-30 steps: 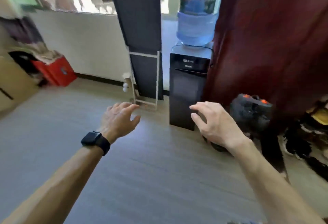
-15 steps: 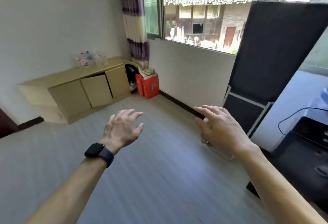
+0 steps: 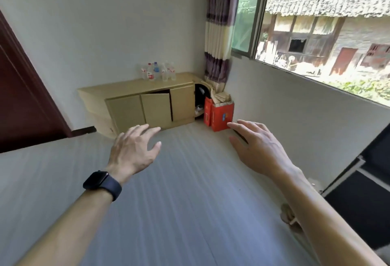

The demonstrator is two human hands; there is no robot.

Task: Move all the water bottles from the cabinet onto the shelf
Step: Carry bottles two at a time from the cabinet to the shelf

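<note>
Several clear water bottles point(image 3: 158, 71) stand in a cluster on top of a low beige cabinet point(image 3: 126, 88) against the far wall. One of the cabinet's doors point(image 3: 157, 111) hangs slightly ajar. My left hand point(image 3: 133, 149), with a dark watch on its wrist, is held out in front of me, fingers spread and holding nothing. My right hand point(image 3: 257, 145) is also held out with relaxed fingers and holds nothing. Both hands are well short of the cabinet, over bare floor. No shelf is in view.
A red box point(image 3: 220, 116) stuffed with papers stands in the corner beside the cabinet, under a striped curtain point(image 3: 219, 25). A dark red door point(image 3: 19, 101) is at the left. A black panel point(image 3: 363, 192) leans at the right below a wide window point(image 3: 320, 29).
The view has swung left from the water dispenser to the cabinet corner, and the cabinet now looks nearer and more central. Both hands stay held out and empty.
</note>
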